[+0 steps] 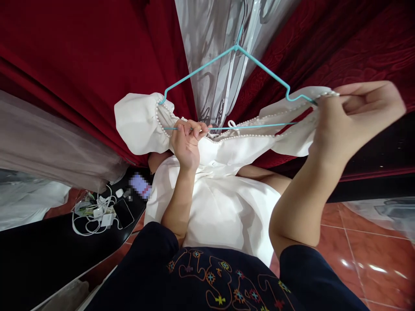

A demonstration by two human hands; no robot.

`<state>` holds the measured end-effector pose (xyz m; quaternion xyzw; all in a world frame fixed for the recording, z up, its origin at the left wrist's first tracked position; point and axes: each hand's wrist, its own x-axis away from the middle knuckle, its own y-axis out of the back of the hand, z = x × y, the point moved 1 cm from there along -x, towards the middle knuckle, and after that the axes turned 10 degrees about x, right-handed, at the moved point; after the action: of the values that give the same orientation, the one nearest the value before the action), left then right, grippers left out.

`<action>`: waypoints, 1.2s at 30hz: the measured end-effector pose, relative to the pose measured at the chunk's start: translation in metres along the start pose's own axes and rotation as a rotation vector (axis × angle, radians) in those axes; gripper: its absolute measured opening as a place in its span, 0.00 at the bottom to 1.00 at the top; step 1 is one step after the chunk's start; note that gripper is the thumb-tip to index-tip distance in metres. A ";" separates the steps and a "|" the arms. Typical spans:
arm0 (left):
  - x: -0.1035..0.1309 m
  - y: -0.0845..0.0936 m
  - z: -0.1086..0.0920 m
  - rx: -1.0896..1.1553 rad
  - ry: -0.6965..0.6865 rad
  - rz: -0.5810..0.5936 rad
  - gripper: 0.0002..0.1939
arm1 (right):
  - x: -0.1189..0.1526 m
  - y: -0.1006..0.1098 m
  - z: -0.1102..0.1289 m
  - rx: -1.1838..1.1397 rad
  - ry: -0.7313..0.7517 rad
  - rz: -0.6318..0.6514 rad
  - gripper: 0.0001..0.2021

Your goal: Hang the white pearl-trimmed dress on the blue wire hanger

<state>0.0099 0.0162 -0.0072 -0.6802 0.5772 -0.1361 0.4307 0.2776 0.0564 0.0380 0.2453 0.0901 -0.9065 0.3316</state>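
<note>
Black table (42,246) edge runs along the lower left, near the left elbow; tiled floor (372,255) opens beyond the right forearm. Red curtains (106,56) back the hanger (259,65). White dress (227,203) hangs over the lap, directly at both hands. Left hand (188,142): fingers curled around the hanger's lower bar, at the neckline; cloth grip, cannot tell. Right hand (363,103): narrow, pinching the dress's beaded shoulder edge.
</note>
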 end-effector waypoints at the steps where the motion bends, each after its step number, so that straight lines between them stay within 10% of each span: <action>1: 0.000 0.000 0.000 -0.010 -0.001 -0.006 0.22 | 0.005 -0.006 0.004 -0.004 0.047 0.048 0.12; 7: -0.002 0.003 -0.001 -0.073 -0.005 -0.024 0.23 | 0.040 -0.036 0.023 -0.001 0.149 0.256 0.08; 16: -0.006 0.003 0.001 -0.077 0.044 -0.067 0.26 | 0.054 -0.010 0.048 0.024 0.083 0.441 0.09; 23: -0.008 0.000 -0.001 -0.105 0.063 -0.102 0.25 | 0.127 -0.046 0.029 -0.019 -0.045 0.822 0.18; 31: -0.006 0.014 0.006 -0.129 0.140 -0.037 0.21 | 0.153 -0.057 -0.003 -0.123 -0.027 0.689 0.16; 36: -0.005 0.026 -0.003 -0.376 0.466 0.072 0.28 | 0.142 -0.059 -0.010 -0.104 -0.010 0.600 0.18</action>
<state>-0.0105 0.0209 -0.0231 -0.6777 0.6993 -0.1638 0.1579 0.1497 0.0257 -0.0424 0.2392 0.0585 -0.7634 0.5971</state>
